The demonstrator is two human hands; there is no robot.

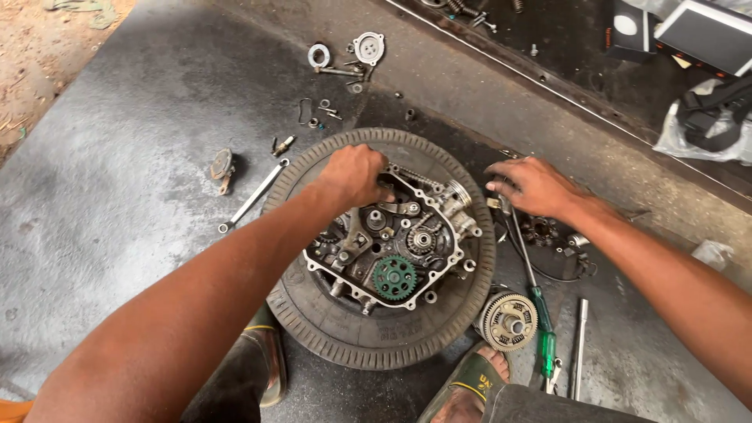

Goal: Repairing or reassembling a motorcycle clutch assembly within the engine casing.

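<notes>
An open engine case [389, 244] with gears, including a green toothed gear [394, 277], rests on a black rubber tyre [368, 345] lying flat on the concrete floor. My left hand [353, 173] is closed over the case's upper left corner, gripping its edge. My right hand [533, 185] hovers at the tyre's right rim, fingers curled over small metal parts next to a green-handled screwdriver [534, 291]. Whether the right hand holds anything is hidden by the fingers.
A clutch drum [507, 319] lies by the tyre's lower right, with a metal rod [579, 347] beyond. A spanner [252, 196], a small round part [222, 167], washers and bolts [345, 59] lie at the upper left. My sandalled feet [468, 384] are below. A plastic bag [701, 121] lies far right.
</notes>
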